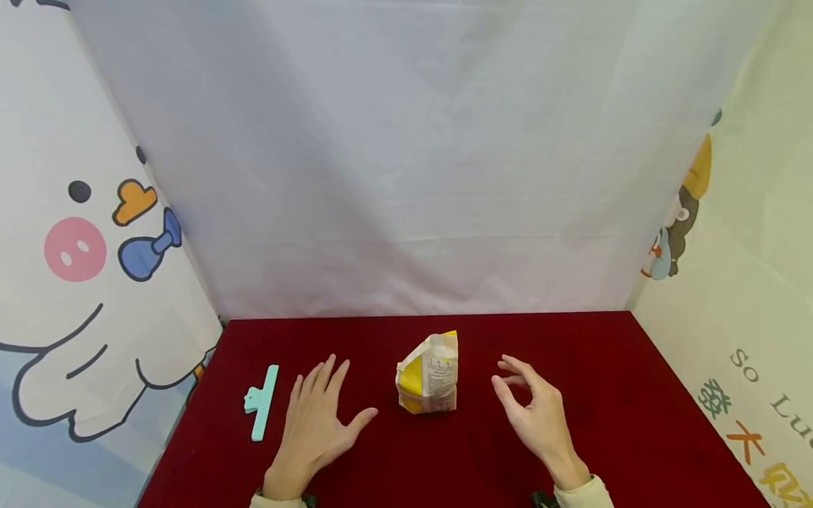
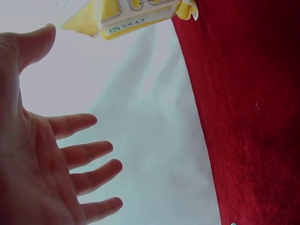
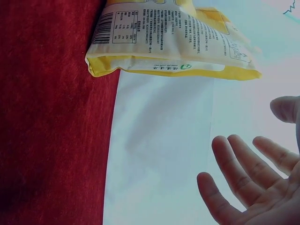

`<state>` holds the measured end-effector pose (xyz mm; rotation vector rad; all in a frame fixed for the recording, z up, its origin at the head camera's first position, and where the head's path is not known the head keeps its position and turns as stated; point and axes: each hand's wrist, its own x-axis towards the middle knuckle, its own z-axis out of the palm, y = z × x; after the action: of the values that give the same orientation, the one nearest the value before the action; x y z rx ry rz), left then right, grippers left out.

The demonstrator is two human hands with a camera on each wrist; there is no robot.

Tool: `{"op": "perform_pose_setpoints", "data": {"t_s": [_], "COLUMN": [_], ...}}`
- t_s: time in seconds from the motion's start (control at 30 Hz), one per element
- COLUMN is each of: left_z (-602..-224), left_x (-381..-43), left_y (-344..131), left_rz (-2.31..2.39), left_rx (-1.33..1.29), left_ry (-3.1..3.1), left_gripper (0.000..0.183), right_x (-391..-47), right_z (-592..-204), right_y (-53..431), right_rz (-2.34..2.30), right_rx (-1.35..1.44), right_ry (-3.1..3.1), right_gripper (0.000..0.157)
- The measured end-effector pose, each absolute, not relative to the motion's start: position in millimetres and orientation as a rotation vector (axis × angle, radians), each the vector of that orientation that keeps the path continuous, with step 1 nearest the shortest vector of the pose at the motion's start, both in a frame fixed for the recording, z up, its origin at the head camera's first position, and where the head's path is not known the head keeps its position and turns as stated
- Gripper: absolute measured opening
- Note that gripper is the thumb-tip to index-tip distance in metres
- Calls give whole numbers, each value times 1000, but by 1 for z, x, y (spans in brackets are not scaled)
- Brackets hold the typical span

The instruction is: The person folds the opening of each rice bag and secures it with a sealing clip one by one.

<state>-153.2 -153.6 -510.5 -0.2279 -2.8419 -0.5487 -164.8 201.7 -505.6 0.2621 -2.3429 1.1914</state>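
Note:
A yellow and white food packet (image 1: pixel 433 374) stands upright on the dark red tabletop, its top slanting to a peak at the right. In the right wrist view the packet (image 3: pixel 164 40) shows a barcode and printed text on its back. My left hand (image 1: pixel 320 420) hovers to the left of it, fingers spread and thumb out, holding nothing. On the other side, my right hand (image 1: pixel 533 409) is held apart from the packet with relaxed, slightly bent fingers and nothing in them. A mint-green clip (image 1: pixel 262 402) with a long straight bar lies left of my left hand.
The red table (image 1: pixel 635 423) ends at a pale cloth backdrop (image 1: pixel 413 176). Printed cloth walls stand at both sides, one with a white cartoon character (image 1: pixel 76 296) on the left, the other with lettering on the right.

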Motion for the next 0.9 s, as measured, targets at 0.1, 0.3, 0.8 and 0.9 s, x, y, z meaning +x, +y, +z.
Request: {"op": "perform_pose_setpoints", "data": {"t_s": [0.1, 0.3, 0.8, 0.9], "left_z": [-509, -508, -506, -506], "left_x": [-154, -153, -156, -156], "left_y": [-152, -151, -148, -147], "left_rz": [-556, -562, -562, -574], "left_rx": [-227, -224, -235, -240], "left_ry": [-2839, -2847, -2832, -2825], "left_gripper": [90, 90, 91, 90], "right_x": [-166, -167, -170, -171], "right_z": [-505, -503, -501, -502], "right_y": [200, 197, 193, 191], "right_rz": [1193, 1213, 1213, 1220], "right_rx": [269, 277, 293, 300], "right_ry": [-2345, -2350, -2350, -2352], "right_gripper": [40, 40, 41, 41]}}
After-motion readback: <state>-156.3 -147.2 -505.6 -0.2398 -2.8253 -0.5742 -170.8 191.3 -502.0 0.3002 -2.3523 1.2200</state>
